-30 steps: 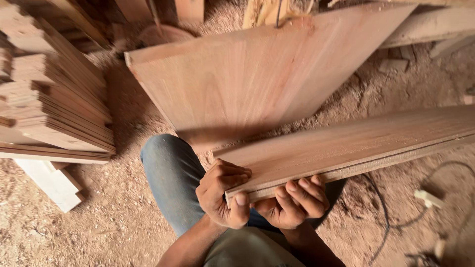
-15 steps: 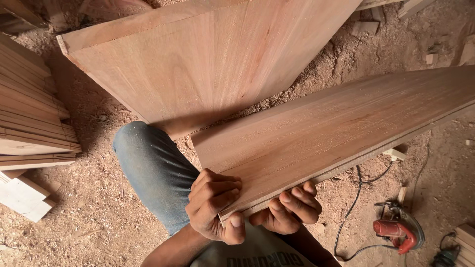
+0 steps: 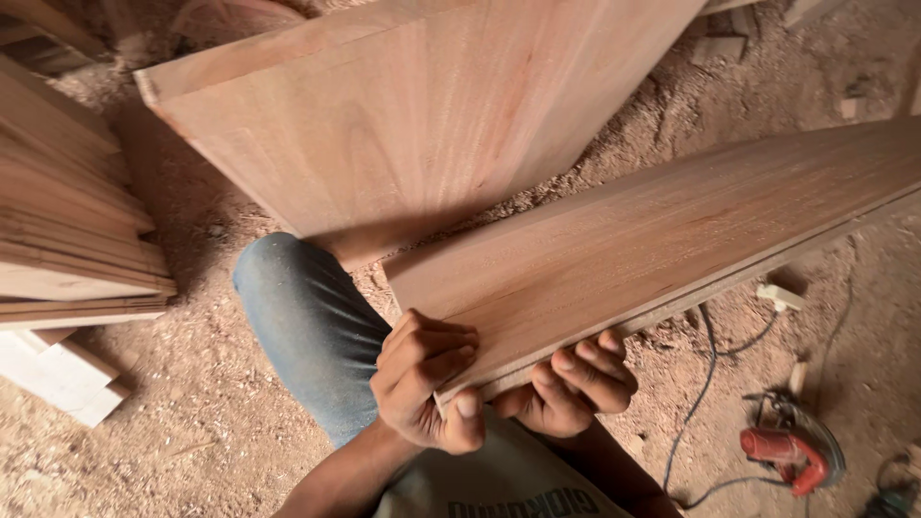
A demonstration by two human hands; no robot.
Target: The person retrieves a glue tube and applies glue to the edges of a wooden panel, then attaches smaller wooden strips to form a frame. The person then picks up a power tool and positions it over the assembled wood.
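While the long wooden plank (image 3: pixel 672 249) is being held at its near end by both hands, a wider wooden panel (image 3: pixel 422 115) is leaning just behind it, its lower edge being hidden by the plank. A stack of thin boards (image 3: pixel 67 221) is lying at the left, partly cut off by the frame, and pale offcuts (image 3: pixel 58 374) are resting below it on the sawdust-covered floor (image 3: pixel 192 422). At the lower right a red circular saw (image 3: pixel 791 451) is lying on the floor, and its dark cable (image 3: pixel 705 355) is running under the plank's edge. A small pale wood scrap (image 3: pixel 779 295) is lying just beside the plank's lower edge. A knee in blue jeans (image 3: pixel 307 326) is being seen under the plank's near corner, close to the left hand.

The plank's far end is being cut off by the right edge of the frame. The palm of the right hand (image 3: pixel 571 388) is being hidden beneath the plank; only its curled fingers are showing over the edge. The object at the bottom right corner is too cut off to be made out.

The plank is reddish-brown with straight grain, tilted upward to the right, and its thin side is facing the camera. The left hand (image 3: pixel 427 384) is being closed on the near corner, thumb pressed to the edge; the right hand's fingers are being wrapped around the same edge just beside it.
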